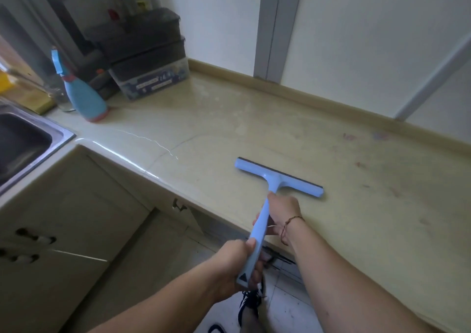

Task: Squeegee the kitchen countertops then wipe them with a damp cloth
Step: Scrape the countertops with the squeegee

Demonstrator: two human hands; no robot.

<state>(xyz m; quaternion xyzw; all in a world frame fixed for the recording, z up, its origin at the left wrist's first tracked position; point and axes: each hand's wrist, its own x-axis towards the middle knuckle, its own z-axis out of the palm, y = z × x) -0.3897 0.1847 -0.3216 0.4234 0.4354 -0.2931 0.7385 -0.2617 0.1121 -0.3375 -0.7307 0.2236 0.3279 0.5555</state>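
- Countertop (254, 118): beige slab running from sink (30, 139) at left away to the right; faint stains toward far right
- Squeegee (277, 179): blade flat on countertop ahead of both hands, blade's long axis crosswise, handle's long axis running back over the front edge toward the body
- Right hand (283, 210): wrapped round handle just behind the blade, the nearer hand to it
- Left hand (237, 264): gripping handle's tail end, off the counter edge
- Judged: squeegee stroke in hand; no cloth in view
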